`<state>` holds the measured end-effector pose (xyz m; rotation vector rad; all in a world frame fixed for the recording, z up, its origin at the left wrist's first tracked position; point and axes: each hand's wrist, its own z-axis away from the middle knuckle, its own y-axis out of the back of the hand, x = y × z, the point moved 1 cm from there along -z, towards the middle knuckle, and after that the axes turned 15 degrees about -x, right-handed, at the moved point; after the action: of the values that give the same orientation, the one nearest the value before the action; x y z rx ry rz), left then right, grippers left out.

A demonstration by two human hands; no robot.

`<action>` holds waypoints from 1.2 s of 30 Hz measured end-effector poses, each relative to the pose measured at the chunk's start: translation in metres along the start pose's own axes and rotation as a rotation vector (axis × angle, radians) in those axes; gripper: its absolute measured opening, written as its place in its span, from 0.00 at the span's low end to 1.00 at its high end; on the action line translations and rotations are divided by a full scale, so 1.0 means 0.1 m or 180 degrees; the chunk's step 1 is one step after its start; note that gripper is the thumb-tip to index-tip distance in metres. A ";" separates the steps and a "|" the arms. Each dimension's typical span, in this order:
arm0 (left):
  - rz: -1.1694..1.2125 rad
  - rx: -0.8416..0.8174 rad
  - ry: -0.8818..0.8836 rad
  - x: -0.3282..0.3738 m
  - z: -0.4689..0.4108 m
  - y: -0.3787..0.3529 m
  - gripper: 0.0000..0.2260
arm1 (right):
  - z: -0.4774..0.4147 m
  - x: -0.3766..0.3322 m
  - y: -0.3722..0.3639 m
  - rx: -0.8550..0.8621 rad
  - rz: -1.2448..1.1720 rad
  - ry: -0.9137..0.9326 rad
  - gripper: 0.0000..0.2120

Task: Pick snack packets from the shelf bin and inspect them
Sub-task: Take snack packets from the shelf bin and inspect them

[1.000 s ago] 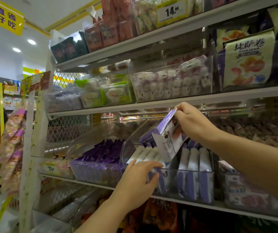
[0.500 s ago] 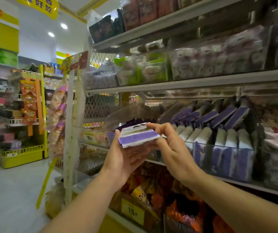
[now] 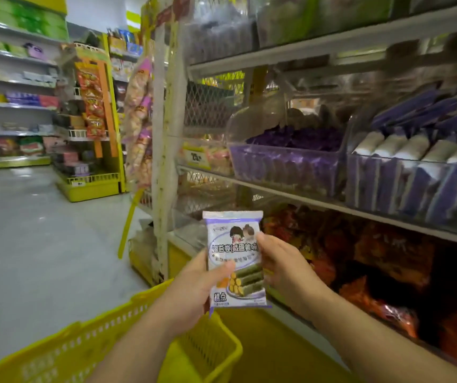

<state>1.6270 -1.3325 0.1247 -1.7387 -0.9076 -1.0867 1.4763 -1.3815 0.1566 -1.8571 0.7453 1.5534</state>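
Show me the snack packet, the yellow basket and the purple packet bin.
snack packet [image 3: 234, 252], head view, printed front.
yellow basket [image 3: 89, 338], head view, side wall.
purple packet bin [image 3: 285, 167], head view, clear front wall.

- Only view: a wide camera on my head, facing forward and down.
- Close on my left hand and right hand; shelf on the right, floor left.

The snack packet stands between left hand and right hand, above the basket (shelf bin upper right).
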 end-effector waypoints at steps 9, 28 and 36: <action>-0.0397 0.0379 0.0203 -0.43 -0.13 0.10 0.13 | -0.18 0.42 0.12 0.0285 -0.0203 -0.0027 0.18; 0.0017 0.0834 -0.0170 -0.48 -0.13 0.09 0.16 | -0.13 0.52 0.14 0.0278 -0.0751 -0.0188 0.17; 0.0449 0.1024 -0.0190 -0.40 -0.15 0.04 0.18 | -0.14 0.52 0.13 0.0299 -0.0608 -0.0282 0.15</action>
<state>1.6125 -1.3531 0.0904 -1.5473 -0.9255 -0.7546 1.4836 -1.4025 0.1056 -1.7255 0.5730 1.4439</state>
